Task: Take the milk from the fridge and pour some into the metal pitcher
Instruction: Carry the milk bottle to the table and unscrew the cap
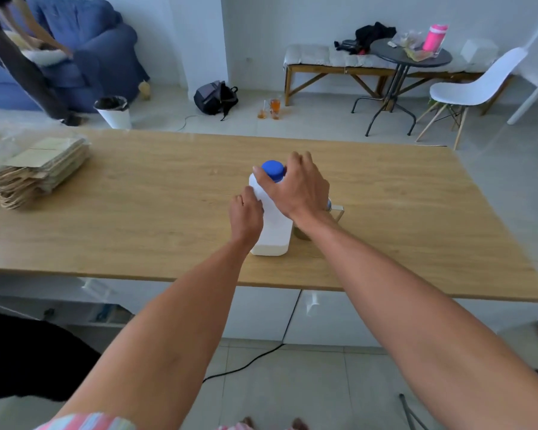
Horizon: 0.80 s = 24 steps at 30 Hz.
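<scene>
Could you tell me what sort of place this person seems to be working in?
Probably a lived-in home or flat, an open living area rather than a café. Beyond the wooden table where the milk bottle stands are a blue sofa, a cushioned bench and a backpack on the tiled floor.

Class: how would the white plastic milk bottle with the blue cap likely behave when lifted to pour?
The white plastic milk bottle looks tall and narrow-based, so it could tip. Its smooth sides may be slippery. The blue cap is on, so no spilling yet.
</scene>
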Each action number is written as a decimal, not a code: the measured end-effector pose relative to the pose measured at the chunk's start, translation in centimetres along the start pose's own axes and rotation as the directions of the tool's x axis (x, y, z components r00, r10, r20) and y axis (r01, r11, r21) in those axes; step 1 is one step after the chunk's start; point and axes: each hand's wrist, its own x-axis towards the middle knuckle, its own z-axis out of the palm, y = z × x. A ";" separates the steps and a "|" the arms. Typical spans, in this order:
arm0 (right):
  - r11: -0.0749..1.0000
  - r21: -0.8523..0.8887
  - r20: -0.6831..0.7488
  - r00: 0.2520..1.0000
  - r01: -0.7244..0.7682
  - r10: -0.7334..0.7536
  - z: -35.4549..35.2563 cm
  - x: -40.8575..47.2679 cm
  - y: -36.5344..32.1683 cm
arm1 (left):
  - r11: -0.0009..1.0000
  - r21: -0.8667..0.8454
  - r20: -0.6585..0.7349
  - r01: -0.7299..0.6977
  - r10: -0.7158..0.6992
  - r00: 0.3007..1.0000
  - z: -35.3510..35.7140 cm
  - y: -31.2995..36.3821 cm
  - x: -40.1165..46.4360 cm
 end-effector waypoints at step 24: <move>0.917 0.041 0.185 0.898 0.398 -0.398 0.8 4.1 2.1 | 0.999 -0.041 -0.138 0.034 -0.040 0.990 1.1 -0.1 0.6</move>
